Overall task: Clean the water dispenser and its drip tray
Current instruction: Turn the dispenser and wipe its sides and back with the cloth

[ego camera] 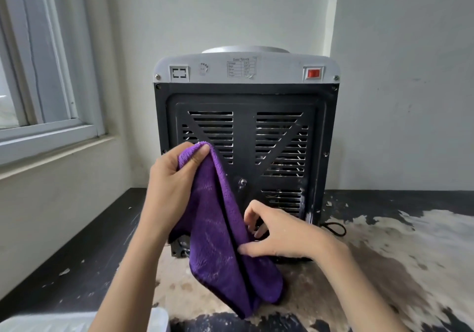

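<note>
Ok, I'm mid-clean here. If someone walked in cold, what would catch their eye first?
The purple cloth at centre: the left hand pinches its top corner while the right hand touches its lower fold. Behind it stands the water dispenser, its black vented back panel facing the camera, with a red switch at upper right. The worn, peeling tabletop spreads beneath.

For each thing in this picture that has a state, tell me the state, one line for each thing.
Water dispenser: upright on the table, back panel toward the camera.
Purple cloth: hanging, folded over, in front of the back panel.
Left hand: grips the cloth's top.
Right hand: fingers curled, thumb touches the cloth lower down.
Red switch: position cannot be told.
Window: looks shut.
Table: surface worn and peeling.
</note>
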Demonstrator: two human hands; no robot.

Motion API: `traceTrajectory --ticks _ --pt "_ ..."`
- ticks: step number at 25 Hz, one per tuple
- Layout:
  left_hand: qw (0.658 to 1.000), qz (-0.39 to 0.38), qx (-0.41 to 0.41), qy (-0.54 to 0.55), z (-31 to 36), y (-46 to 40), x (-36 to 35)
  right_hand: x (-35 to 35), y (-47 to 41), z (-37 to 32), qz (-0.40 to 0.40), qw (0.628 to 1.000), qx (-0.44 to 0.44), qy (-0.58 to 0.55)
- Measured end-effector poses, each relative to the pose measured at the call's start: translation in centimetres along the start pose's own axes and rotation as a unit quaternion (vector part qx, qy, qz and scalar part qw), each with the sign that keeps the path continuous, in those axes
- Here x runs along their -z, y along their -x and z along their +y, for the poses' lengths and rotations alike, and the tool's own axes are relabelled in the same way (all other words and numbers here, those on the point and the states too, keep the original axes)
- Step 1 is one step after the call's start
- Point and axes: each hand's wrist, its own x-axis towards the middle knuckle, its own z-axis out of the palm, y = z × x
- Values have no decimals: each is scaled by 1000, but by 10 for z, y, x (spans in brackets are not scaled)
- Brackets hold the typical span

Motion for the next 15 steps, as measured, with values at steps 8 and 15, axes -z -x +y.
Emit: traceTrajectory --ticks 8,15 --pt "976 -34 -50 -211 -10 -4 27 35 16 -6 151 974 53 -158" --pt "959 -269 -17 -84 -19 19 -23 17 6 -31 191 892 176 -369"
